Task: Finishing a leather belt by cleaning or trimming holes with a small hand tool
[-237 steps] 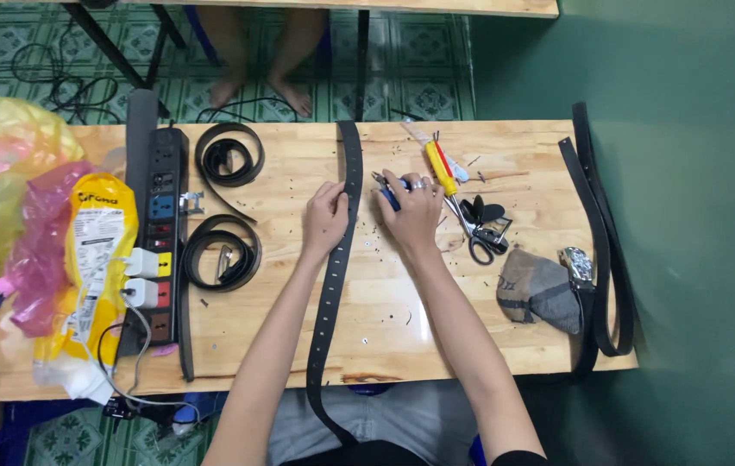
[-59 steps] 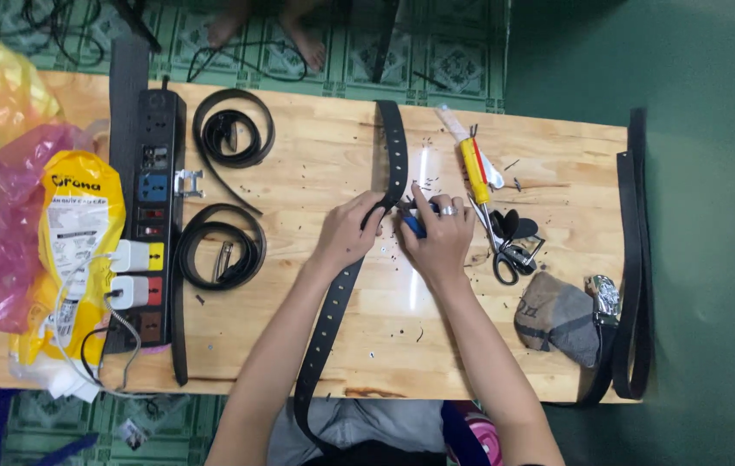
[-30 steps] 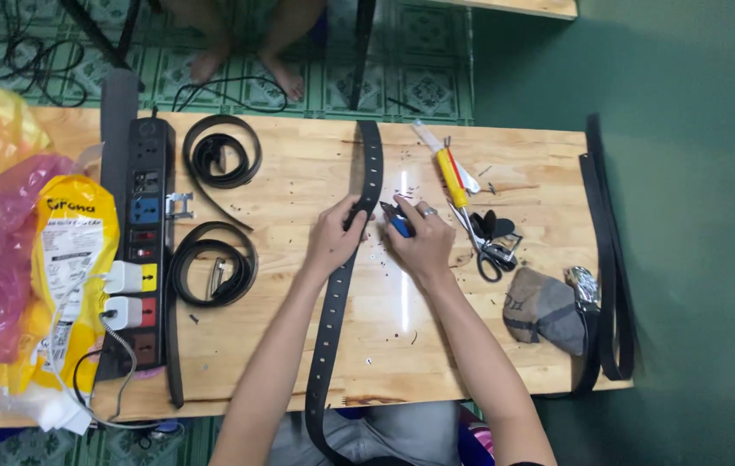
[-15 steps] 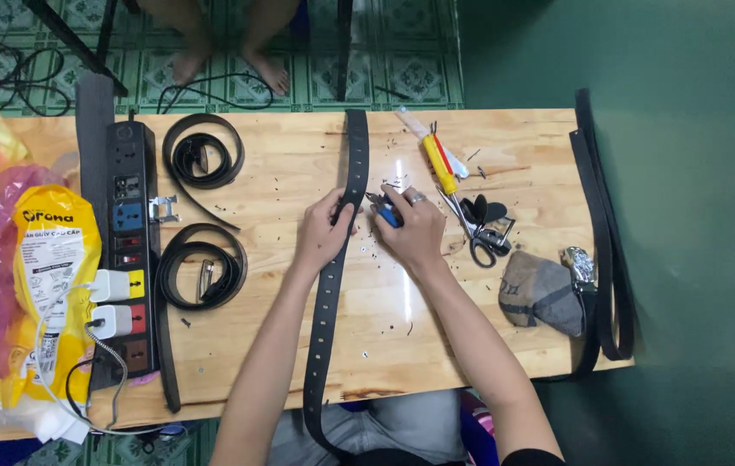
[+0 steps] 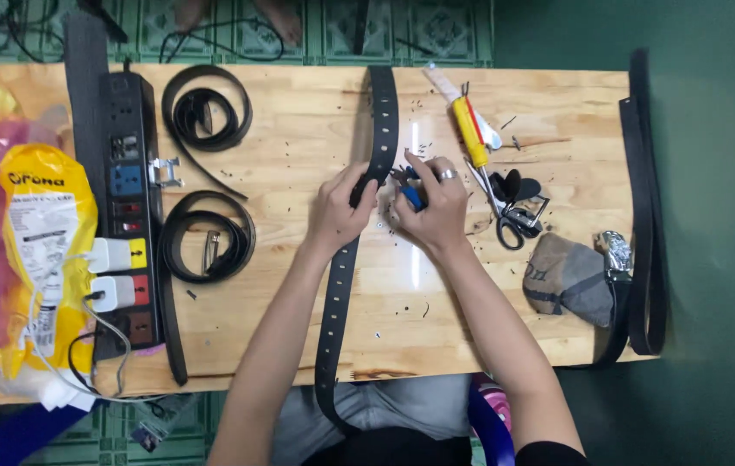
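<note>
Both hands met at frame centre on the desk [image 5: 298, 121].
Left hand [image 5: 339, 211] fingers pinched the black belt [image 5: 382, 129]; right hand [image 5: 430, 207] fingers clamped a blue-handled tool [image 5: 411, 195].

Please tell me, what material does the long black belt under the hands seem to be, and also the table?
Long black belt: probably leather or imitation leather; matte, flexible, with punched holes. Table: light wood, smooth with a slight sheen; grain and knots show.
</note>
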